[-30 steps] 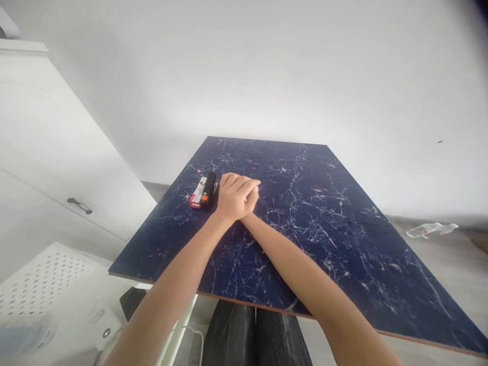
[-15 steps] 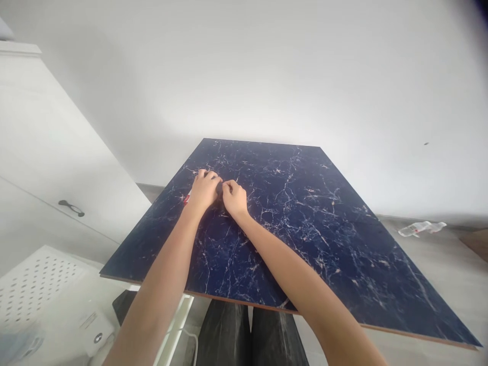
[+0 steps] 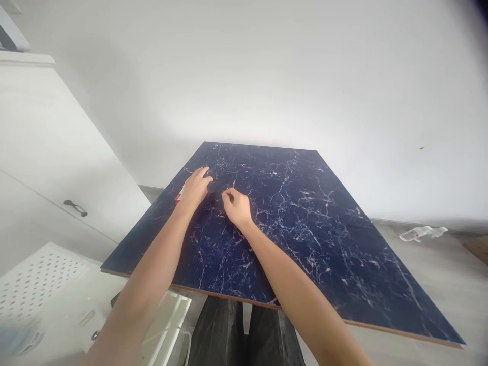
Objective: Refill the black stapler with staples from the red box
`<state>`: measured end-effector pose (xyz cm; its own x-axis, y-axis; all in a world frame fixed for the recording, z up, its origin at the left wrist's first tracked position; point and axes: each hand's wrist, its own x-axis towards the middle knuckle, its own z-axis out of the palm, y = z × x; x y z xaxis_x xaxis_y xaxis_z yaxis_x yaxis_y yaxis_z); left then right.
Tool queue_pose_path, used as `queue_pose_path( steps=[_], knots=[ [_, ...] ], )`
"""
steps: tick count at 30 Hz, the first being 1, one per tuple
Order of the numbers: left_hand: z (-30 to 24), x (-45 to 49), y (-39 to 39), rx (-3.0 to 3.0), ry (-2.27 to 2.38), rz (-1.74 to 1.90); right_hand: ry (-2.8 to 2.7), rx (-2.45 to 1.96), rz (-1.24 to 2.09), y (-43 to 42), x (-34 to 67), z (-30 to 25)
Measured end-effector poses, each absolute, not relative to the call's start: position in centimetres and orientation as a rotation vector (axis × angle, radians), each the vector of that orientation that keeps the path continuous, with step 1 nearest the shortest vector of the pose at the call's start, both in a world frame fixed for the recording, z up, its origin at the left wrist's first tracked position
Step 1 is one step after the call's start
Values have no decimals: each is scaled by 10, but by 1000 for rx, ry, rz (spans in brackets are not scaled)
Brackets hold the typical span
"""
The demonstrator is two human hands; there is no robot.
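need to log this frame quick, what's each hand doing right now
Left hand: laid over the stapler, mostly hiding it; firm grip cannot be told.
Right hand: loosely curled on the dark marbled tabletop, holding nothing visible.

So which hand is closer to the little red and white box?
The left hand. It lies over the red and white box, with only a corner peeking out. The right hand rests on the table, farther off.

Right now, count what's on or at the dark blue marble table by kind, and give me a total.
Hands resting on the table: 2, left hand and right hand.
Small red and white item, mostly hidden under the left hand: 1.
Total: 3.
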<state>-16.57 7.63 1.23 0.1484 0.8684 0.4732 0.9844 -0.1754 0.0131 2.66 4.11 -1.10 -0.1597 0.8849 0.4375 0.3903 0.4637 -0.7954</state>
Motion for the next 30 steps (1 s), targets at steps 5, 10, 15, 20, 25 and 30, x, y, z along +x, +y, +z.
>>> queue_pose_path(
  steps=[5,10,15,20,25,30],
  knots=[
    [12,-172,76,-1884,-1881,-869,-1918,-1004,559,38,22,-10],
    [6,-179,80,-2106,-1915,-668,-1975,-993,579,37,20,-11],
    [5,-178,80,-2081,-1937,-639,-1897,-980,745,41,22,-13],
    [7,-175,76,-2060,-1927,-622,-1839,-1031,795,44,23,-14],
    [8,-171,72,-2033,-1914,-615,-1876,-1031,793,40,23,-11],
    [11,-175,74,-2102,-1990,-655,-1893,-1042,790,40,22,-11]
  ],
)
